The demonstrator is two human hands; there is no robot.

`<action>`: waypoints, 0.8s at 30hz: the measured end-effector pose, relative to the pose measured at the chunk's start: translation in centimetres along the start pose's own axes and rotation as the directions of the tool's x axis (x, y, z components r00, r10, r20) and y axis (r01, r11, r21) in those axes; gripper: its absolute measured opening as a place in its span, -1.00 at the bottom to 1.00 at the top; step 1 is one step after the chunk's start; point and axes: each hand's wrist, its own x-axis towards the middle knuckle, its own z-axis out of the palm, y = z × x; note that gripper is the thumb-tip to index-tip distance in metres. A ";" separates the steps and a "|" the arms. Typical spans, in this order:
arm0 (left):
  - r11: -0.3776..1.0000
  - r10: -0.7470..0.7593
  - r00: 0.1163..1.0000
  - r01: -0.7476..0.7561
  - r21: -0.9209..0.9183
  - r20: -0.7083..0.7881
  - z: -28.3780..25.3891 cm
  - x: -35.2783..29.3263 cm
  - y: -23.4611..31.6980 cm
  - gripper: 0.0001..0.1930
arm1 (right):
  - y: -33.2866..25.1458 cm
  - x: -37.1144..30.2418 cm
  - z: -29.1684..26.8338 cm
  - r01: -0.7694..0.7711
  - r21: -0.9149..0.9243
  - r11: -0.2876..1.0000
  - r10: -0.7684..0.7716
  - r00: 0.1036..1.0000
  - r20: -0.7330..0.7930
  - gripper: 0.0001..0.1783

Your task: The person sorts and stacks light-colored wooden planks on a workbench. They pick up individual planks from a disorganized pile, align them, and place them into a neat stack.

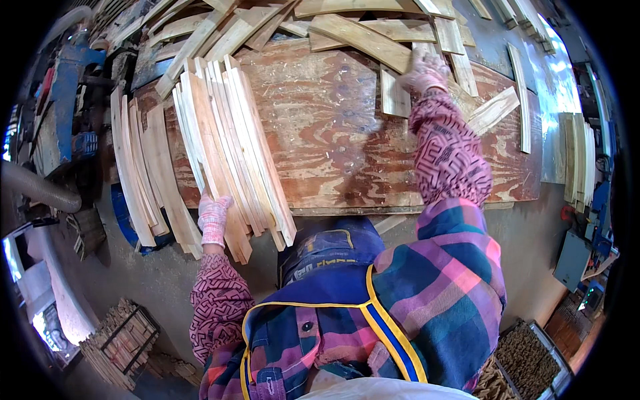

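My left hand, in a pinkish knit glove, is closed at the near left edge of a row of pale wooden slats. The slats stand side by side on edge, their near ends jutting past the table's front edge. At the far right, my right hand, gloved the same way, reaches across the table. Its fingers are closed around the near end of a wooden board that slants in from the pile; the fingertips are partly hidden. Just left of that wrist lies a short pale board.
The worn reddish plywood table carries a jumbled board pile along its far side. More slats lean left of the row. A blue machine stands at the left. Upright boards and a grey box are at the right.
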 end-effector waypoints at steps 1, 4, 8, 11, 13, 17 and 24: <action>0.999 0.014 1.000 -0.014 0.032 0.013 0.1 0.8 -0.9 -0.38 | 0.9 -0.7 -0.7 0.039 -0.003 0.999 -0.038 0.994 0.102 -0.06; 0.993 0.049 0.998 -0.052 0.105 0.034 0.0 1.7 -2.2 -0.39 | 2.1 -2.8 2.7 0.090 0.064 0.994 -0.094 0.994 0.060 0.11; 0.991 0.129 0.991 -0.130 -0.043 -0.017 0.3 0.3 -2.6 -0.47 | 2.1 -15.3 3.9 -0.134 0.344 0.930 0.043 0.965 0.259 0.20; 0.987 0.135 0.991 -0.136 -0.086 -0.018 0.8 -0.4 -0.4 -0.47 | 7.3 -22.6 6.1 -0.364 0.422 0.831 0.289 0.929 0.231 0.25; 0.984 0.096 0.995 -0.095 -0.150 0.002 0.8 -1.3 0.9 -0.44 | 12.3 -23.6 8.6 -0.523 0.475 0.708 0.489 0.848 0.205 0.23; 0.995 0.098 0.995 -0.098 -0.028 0.005 0.4 -0.4 0.2 -0.38 | 18.0 -17.8 8.8 -0.781 0.547 0.302 0.777 0.533 0.333 0.34; 0.998 0.055 0.998 -0.056 -0.027 -0.044 0.5 -1.4 1.6 -0.22 | 14.7 -5.3 11.0 -0.851 0.430 0.302 0.814 0.465 0.348 0.38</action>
